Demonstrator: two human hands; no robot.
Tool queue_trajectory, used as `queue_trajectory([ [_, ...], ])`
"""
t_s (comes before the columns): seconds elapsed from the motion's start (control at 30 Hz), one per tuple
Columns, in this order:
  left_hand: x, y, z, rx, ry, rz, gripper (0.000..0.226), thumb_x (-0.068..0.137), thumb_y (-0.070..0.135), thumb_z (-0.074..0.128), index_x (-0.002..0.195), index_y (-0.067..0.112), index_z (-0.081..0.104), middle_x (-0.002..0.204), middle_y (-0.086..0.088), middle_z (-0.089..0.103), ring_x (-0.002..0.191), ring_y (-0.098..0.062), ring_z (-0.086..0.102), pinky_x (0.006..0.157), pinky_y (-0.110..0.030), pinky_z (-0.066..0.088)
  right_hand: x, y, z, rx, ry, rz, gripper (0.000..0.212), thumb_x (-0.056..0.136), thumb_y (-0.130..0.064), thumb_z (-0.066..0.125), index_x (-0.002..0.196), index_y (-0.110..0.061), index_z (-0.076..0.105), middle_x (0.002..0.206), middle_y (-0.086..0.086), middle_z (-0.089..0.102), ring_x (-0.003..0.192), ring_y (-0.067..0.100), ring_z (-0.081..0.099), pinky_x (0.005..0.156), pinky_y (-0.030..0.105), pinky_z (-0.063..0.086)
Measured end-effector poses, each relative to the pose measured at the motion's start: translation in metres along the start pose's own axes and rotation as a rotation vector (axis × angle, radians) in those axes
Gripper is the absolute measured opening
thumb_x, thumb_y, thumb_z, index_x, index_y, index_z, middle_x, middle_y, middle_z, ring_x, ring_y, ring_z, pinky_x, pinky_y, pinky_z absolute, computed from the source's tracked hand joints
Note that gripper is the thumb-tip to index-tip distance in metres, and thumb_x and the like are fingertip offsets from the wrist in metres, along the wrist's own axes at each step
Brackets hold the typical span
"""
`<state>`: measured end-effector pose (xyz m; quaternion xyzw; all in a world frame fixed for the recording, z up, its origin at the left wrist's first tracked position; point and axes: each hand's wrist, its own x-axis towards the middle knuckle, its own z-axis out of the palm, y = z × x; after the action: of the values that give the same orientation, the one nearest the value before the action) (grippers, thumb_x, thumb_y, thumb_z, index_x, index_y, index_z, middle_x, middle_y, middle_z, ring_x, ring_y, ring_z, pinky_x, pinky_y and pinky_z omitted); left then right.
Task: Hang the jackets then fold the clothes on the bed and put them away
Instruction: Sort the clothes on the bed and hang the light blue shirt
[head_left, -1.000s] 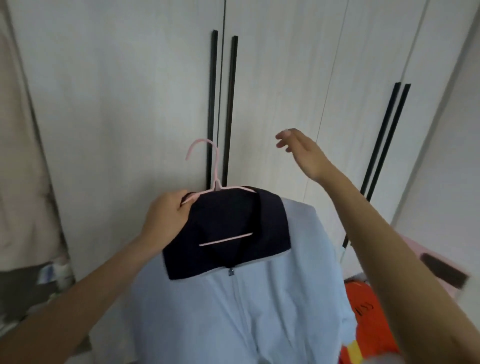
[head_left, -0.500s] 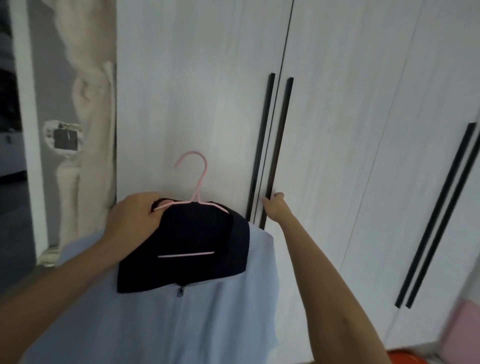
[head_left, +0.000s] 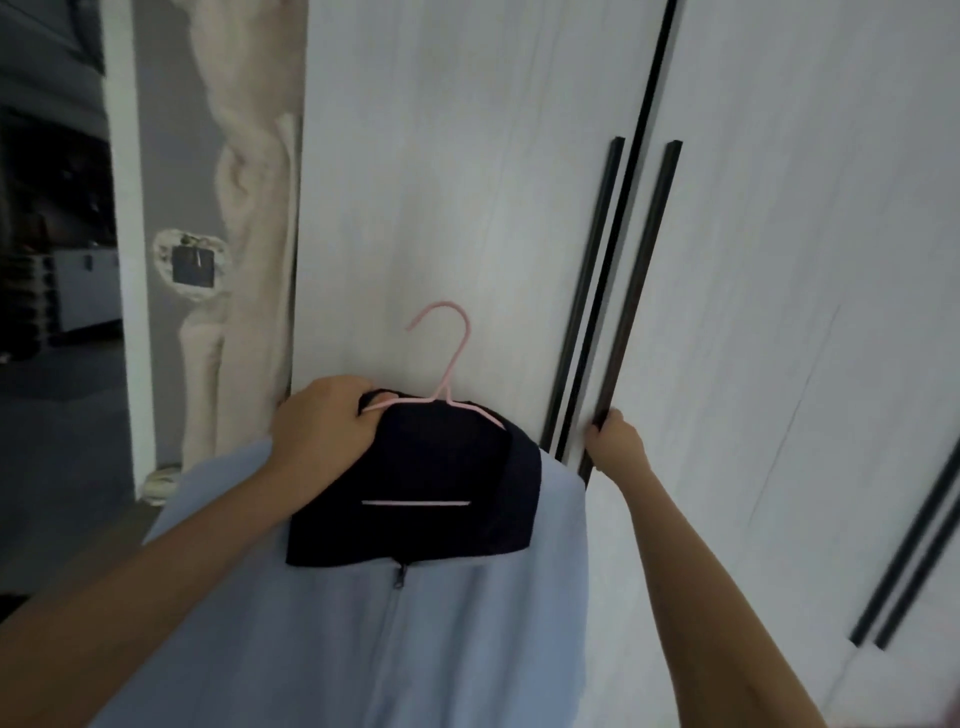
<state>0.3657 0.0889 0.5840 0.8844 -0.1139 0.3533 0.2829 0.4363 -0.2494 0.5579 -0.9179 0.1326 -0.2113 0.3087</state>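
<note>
Fingers (head_left: 347, 397) of your left hand (head_left: 319, 428) are curling round one shoulder of the pink hanger (head_left: 453, 347) and pinching the dark collar (head_left: 431, 467) against it. You are holding the jacket (head_left: 415, 634) in front of your chest, close to the wardrobe. Its light blue body is hanging below the collar and its zip pull (head_left: 400, 576) is sitting at the top of the closed front.

Assessment: the jacket is reading as soft, limp and fairly light, so it is offering no firm edge of its own. The hanger is thin and looks smooth, so the cloth is likely to slide off the far shoulder if the hanger tips. The soundest hold is the one you are using, wire and collar pinched together. The base of the hook is the alternative when lifting to a rail.

Fingers (head_left: 602, 423) of your right hand (head_left: 618, 444) are wrapping round the lower end of the right-hand door handle (head_left: 641, 280), gripping it. A matching black left-hand handle (head_left: 589, 280) is running parallel just beside it, across the door gap. The wardrobe doors (head_left: 441, 182) are showing closed, so the rail is hidden. A cream curtain (head_left: 249, 156) is hanging at the wardrobe's left edge, beside a dim doorway (head_left: 52, 234).
</note>
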Motion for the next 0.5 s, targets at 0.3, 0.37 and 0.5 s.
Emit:
queue_trajectory([
  [0.3,-0.007,0.048,0.031,-0.094,-0.045,0.107,0.027,0.091,0.031,0.057,0.083,0.009,0.070,0.088,-0.016,0.069,0.087,-0.036,0.063,0.064,-0.035,0.042,-0.099,0.048,-0.079,0.002,-0.012,0.000,0.017,0.097,-0.019,0.042,0.105,-0.005,0.045,0.095,0.012,0.063,0.078,0.031,0.066,0.076,0.046,0.056],
  [0.37,-0.012,0.066,0.041,-0.149,-0.083,0.142,0.026,0.091,0.030,0.057,0.083,0.009,0.070,0.086,-0.016,0.069,0.085,-0.036,0.064,0.065,-0.036,0.044,-0.123,0.063,-0.095,0.059,0.019,0.024,0.015,0.097,-0.021,0.040,0.105,-0.009,0.045,0.097,0.011,0.062,0.083,0.030,0.065,0.071,0.041,0.058],
  [0.5,-0.024,0.107,0.069,-0.314,-0.163,0.251,0.028,0.090,0.023,0.059,0.067,0.007,0.061,0.067,-0.015,0.062,0.067,-0.032,0.060,0.055,-0.031,0.031,-0.166,0.089,-0.134,0.074,0.125,0.082,0.027,0.098,-0.039,0.044,0.102,-0.013,0.046,0.094,0.005,0.062,0.084,0.024,0.064,0.066,0.037,0.058],
])
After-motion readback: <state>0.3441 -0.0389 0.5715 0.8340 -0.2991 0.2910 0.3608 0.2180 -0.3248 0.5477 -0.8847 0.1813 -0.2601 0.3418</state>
